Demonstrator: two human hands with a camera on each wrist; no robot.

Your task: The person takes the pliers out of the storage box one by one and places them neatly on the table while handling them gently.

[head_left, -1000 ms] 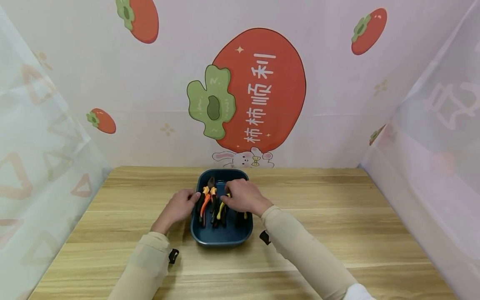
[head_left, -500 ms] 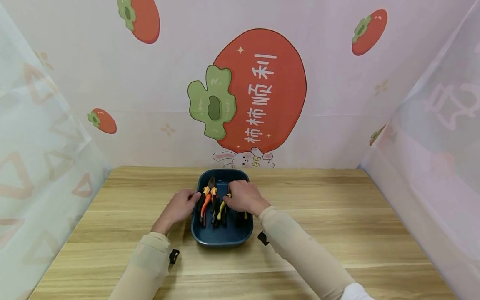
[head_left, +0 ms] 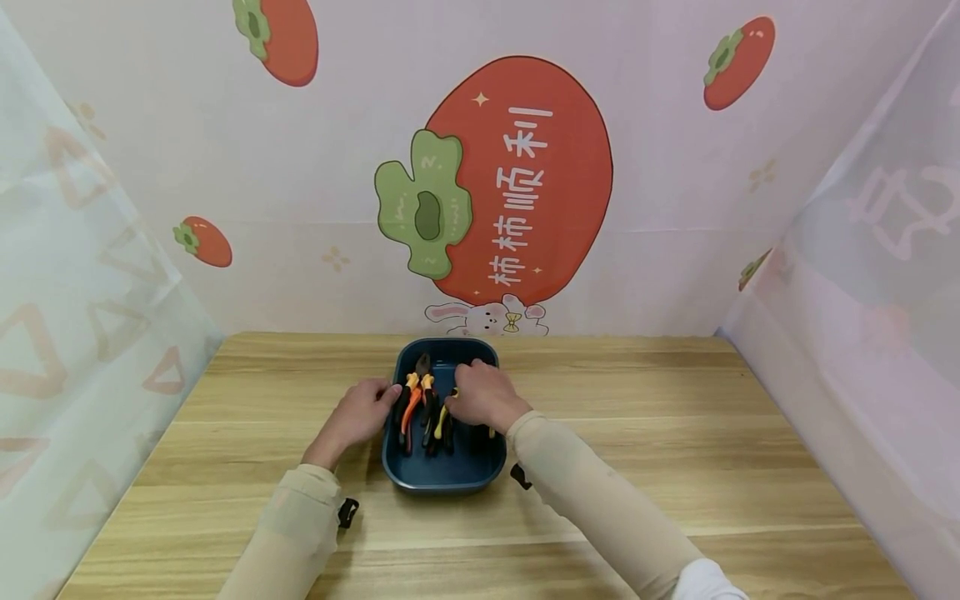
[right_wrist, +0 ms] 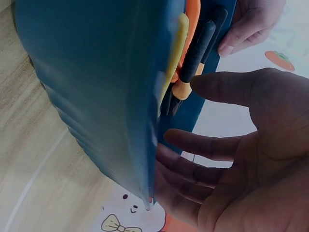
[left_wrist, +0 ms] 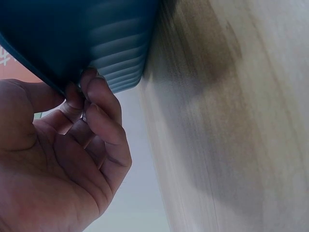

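A dark blue tray (head_left: 442, 477) holds several hand tools. Pliers with orange-and-black handles (head_left: 411, 410) lie at its left, jaws pointing away from me. Near the middle shows a yellow handle (head_left: 441, 423), partly covered by my right hand. My left hand (head_left: 363, 410) pinches the tray's left rim between thumb and curled fingers, as the left wrist view shows. Over the tray's right half, my right hand (head_left: 483, 396) reaches in from above. In the right wrist view its thumb and fingers are apart, with nothing visible between them; some fingertips are hidden behind the tray wall.
A wood-grain table (head_left: 637, 450) spreads around the tray. Behind it stands a white backdrop (head_left: 660, 250) printed with persimmons, and similar sheets close off both sides. Black clips (head_left: 347, 512) hang at the sleeves.
My right hand has shifted slightly over the tray, its wrist swinging a little to the left. My left hand, the tray and the visible tools have stayed in place.
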